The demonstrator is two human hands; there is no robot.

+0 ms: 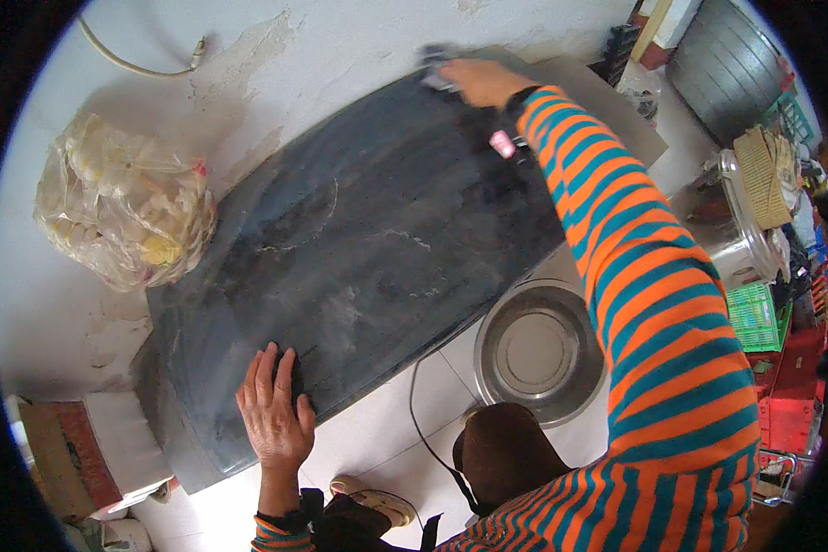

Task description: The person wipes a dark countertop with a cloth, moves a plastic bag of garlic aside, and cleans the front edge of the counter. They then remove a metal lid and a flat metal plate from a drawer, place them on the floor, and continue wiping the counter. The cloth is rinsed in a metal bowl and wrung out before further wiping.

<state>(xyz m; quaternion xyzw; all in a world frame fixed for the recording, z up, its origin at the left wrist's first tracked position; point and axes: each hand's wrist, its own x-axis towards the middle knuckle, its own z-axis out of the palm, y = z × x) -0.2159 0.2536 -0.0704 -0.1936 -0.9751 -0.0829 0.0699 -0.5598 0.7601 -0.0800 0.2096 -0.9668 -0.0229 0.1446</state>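
Observation:
My left hand (276, 409) lies palm down near the lower left of a dark grey, slightly marked slab (386, 267), its fingers spread on the surface. My right hand (474, 83) reaches to the far upper edge of the slab and grips a blurred grey cloth-like item (437, 66); I cannot make out exactly what it is. A small pink-and-black object (504, 143) shows just below my right wrist, partly behind my striped sleeve.
A bag of pale items (120, 193) leans against the wall at left, above cardboard boxes (64, 455). Below the slab are a steel basin (524, 363) and a cord. A steel pot (722, 221), green crate (750, 313), red containers (791, 405) and metal drum (722, 64) crowd the right.

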